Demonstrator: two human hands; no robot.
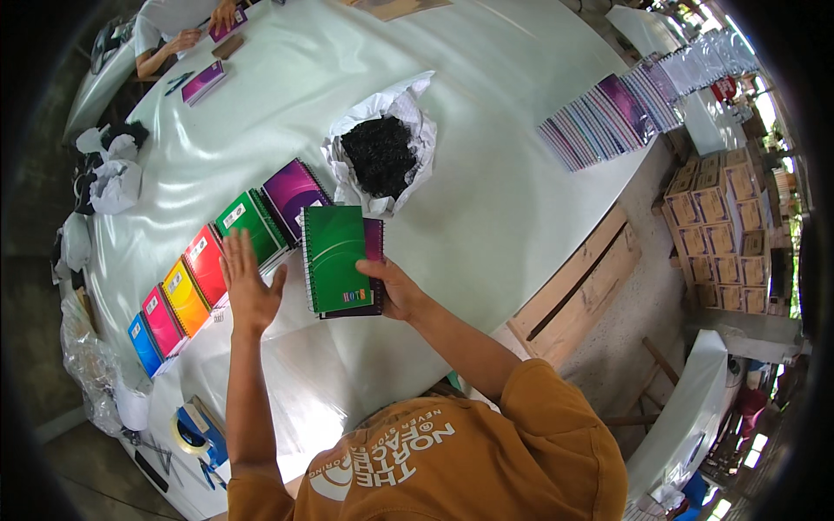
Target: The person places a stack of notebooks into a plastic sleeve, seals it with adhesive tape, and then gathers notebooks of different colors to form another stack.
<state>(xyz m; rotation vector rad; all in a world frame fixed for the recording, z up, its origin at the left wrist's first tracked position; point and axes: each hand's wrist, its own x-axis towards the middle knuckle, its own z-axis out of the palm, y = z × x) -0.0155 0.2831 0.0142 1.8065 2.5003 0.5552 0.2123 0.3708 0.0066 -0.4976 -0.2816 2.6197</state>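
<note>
Above a white table [486, 252], my right hand [398, 291] is closed on the right edge of a green notebook [334, 256] and a purple notebook [376, 239] beneath it; my left hand [249, 282], open and empty, thumb apart, is near a row of colorful notebooks [205, 259] at left. Black scraps [378, 156] fill a white bag [420, 126] farther off.

Stacked cartons [717, 230], notebook rows [599, 122] and a wide worktable [495, 174] suggest a workshop.
</note>
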